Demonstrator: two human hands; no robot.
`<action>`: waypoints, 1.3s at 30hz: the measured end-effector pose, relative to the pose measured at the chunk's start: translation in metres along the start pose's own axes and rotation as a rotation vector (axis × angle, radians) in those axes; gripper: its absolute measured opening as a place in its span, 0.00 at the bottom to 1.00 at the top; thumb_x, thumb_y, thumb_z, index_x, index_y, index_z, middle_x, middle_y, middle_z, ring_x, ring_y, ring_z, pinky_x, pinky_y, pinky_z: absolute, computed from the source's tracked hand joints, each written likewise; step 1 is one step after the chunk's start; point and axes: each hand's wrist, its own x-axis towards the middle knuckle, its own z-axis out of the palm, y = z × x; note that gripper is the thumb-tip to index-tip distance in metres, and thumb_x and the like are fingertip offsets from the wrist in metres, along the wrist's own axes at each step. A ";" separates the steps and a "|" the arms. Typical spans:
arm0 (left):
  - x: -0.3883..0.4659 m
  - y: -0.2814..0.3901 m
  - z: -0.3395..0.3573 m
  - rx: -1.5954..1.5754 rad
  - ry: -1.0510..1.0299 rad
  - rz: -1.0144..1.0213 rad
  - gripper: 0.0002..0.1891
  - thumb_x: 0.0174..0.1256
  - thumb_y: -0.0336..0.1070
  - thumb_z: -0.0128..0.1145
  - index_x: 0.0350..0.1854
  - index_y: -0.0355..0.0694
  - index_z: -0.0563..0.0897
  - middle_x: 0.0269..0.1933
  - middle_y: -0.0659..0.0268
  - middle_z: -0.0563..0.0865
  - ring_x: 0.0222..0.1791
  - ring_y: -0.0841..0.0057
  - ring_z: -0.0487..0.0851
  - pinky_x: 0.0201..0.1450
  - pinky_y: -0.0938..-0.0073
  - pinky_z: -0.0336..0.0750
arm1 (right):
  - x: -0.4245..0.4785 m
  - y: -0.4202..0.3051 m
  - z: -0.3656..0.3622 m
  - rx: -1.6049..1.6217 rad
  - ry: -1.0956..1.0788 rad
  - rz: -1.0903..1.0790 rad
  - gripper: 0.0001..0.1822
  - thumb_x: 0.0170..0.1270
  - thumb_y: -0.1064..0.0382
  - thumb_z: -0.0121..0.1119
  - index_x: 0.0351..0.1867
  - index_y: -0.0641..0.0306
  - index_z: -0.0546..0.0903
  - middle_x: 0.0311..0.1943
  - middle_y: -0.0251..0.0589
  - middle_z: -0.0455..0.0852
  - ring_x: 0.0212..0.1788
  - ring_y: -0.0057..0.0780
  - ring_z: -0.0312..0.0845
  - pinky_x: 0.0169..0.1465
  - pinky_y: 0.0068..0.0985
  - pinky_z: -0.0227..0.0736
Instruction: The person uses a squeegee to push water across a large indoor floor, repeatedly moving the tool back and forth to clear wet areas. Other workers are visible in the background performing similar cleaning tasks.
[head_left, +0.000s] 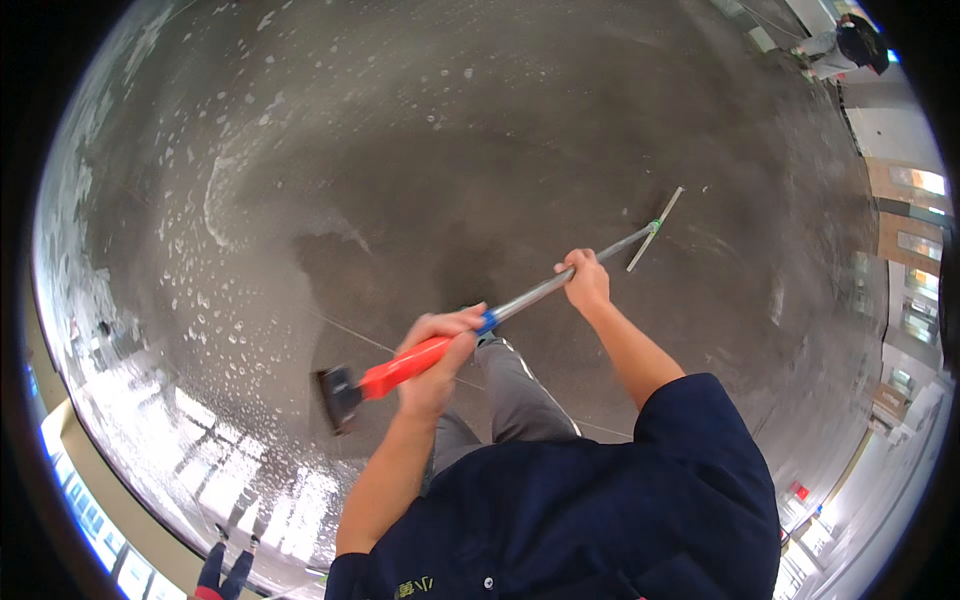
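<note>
A long-handled floor squeegee slants across the view in both hands. My left hand (435, 360) wraps its red grip (397, 369), just below a blue collar (486, 321). Further along, my right hand (586, 280) is closed around the bare metal pole (534, 297). At the far end, a thin pale squeegee blade (670, 204) with a green joint meets the floor, or nearly so. Past my left hand, the grip's near end carries a dark block-like piece (339, 399), blurred, possibly a scraper. My grey trouser legs (517, 397) stand below the pole.
Wet grey floor (540, 187) surrounds me, with foam bubbles (195, 292) to the left. One person (851, 49) is at the far upper right; another person's legs (223, 566) show at lower left. Cardboard boxes (890, 403) stand along the right wall, and a red object (801, 491) sits lower right.
</note>
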 end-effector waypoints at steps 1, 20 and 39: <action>0.004 -0.016 0.010 -0.007 -0.026 -0.024 0.06 0.63 0.26 0.63 0.37 0.38 0.78 0.45 0.54 0.86 0.57 0.54 0.80 0.67 0.50 0.66 | 0.007 0.009 -0.001 0.025 0.030 0.069 0.10 0.58 0.54 0.67 0.34 0.56 0.81 0.40 0.41 0.81 0.41 0.51 0.80 0.45 0.44 0.73; -0.098 0.216 -0.123 0.666 0.663 0.530 0.04 0.70 0.29 0.51 0.38 0.34 0.73 0.42 0.52 0.82 0.57 0.49 0.79 0.64 0.49 0.69 | 0.024 -0.436 0.071 0.306 -0.369 -0.723 0.19 0.66 0.48 0.58 0.32 0.64 0.85 0.42 0.51 0.82 0.41 0.53 0.83 0.46 0.43 0.79; -0.295 0.161 -0.107 0.391 1.099 0.696 0.10 0.74 0.37 0.49 0.36 0.35 0.73 0.36 0.50 0.83 0.46 0.48 0.84 0.57 0.47 0.75 | -0.158 -0.388 0.093 0.120 -0.606 -1.084 0.07 0.54 0.58 0.65 0.29 0.57 0.81 0.34 0.39 0.83 0.38 0.41 0.83 0.40 0.39 0.76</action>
